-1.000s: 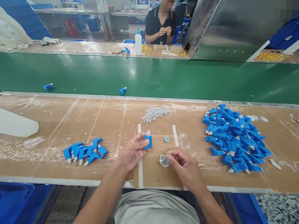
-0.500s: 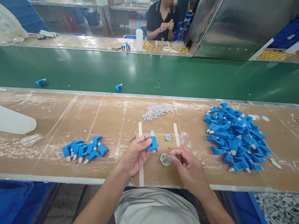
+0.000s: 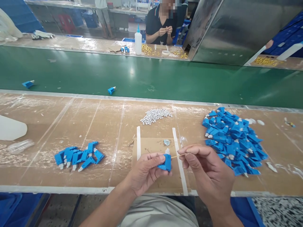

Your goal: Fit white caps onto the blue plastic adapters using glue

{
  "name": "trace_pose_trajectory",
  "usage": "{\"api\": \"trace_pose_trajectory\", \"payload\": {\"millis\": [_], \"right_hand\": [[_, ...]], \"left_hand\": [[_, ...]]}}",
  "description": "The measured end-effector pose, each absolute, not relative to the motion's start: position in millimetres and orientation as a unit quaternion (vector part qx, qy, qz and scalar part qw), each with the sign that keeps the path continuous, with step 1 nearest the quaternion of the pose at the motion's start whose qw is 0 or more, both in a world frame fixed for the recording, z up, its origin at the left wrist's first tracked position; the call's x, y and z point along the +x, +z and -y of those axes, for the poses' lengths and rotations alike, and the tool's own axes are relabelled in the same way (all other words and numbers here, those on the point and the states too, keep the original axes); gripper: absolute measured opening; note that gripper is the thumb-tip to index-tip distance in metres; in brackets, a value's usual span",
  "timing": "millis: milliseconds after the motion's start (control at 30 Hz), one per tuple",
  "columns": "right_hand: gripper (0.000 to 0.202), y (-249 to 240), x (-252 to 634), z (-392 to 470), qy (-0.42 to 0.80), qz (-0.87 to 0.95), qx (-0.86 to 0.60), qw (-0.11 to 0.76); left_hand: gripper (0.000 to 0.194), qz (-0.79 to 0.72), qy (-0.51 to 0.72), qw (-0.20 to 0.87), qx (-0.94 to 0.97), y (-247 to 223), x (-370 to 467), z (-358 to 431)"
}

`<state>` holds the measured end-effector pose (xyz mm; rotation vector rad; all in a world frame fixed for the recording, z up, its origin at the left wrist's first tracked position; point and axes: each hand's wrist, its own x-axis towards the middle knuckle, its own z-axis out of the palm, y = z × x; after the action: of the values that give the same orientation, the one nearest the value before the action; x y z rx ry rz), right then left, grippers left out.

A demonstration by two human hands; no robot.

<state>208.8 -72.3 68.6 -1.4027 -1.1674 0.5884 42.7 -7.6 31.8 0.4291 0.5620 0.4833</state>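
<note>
The table [image 3: 132, 108] is surfaced in glossy brown sheeting, on which a piece of cardboard [image 3: 153, 143] is laid with white tape strips [image 3: 138, 142] along its sides. Over it, a blue part [image 3: 168, 163] is gripped in the left hand [image 3: 148, 170], and a thin stick [image 3: 175, 156] is pinched in the right hand [image 3: 209, 170], its tip held at the part's side. Grey pellets [image 3: 156, 116] are heaped beyond; a large blue pile [image 3: 233, 138] is seen at right. The table is bordered by a green belt [image 3: 165, 77], behind which a co-worker [image 3: 162, 26] is seen beside a metal housing [image 3: 224, 31].
</note>
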Motion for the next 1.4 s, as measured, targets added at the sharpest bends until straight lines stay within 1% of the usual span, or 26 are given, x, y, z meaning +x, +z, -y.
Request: {"api": "trace_pose_trajectory", "payload": {"millis": [333,567,700,800,900,1067,1100,1167,1300,1400], "right_hand": [[0.007,60,205,72,0.239,0.511,-0.613,0.552],[0.014,55,211,74,0.187,0.615,-0.578,0.502],[0.019,56,211,72,0.139,0.642,-0.563,0.501],[0.02,56,209,71,0.157,0.649,-0.548,0.504],[0.016,54,207,71,0.187,0.633,-0.544,0.518],[0.009,54,210,68,0.282,0.493,-0.571,0.592],[0.008,53,213,67,0.3,0.475,-0.574,0.596],[0.007,49,217,67,0.32,0.483,-0.583,0.569],[0.012,29,221,71,0.338,0.549,-0.609,0.462],[0.012,18,222,73,0.352,0.546,-0.631,0.424]], "left_hand": [[0.02,-0.268,0.236,0.912,0.201,29,44,9],[0.018,-0.27,0.237,0.911,0.201,29,44,10],[0.02,-0.267,0.238,0.911,0.207,27,45,10],[0.022,-0.265,0.236,0.911,0.208,25,45,11],[0.022,-0.262,0.237,0.912,0.207,24,44,11],[0.018,-0.266,0.245,0.913,0.189,23,37,7],[0.017,-0.27,0.253,0.911,0.184,23,35,6],[0.016,-0.279,0.273,0.905,0.168,22,29,2],[0.019,-0.291,0.32,0.892,0.133,16,16,-6],[0.02,-0.31,0.337,0.881,0.118,12,10,-10]]}}
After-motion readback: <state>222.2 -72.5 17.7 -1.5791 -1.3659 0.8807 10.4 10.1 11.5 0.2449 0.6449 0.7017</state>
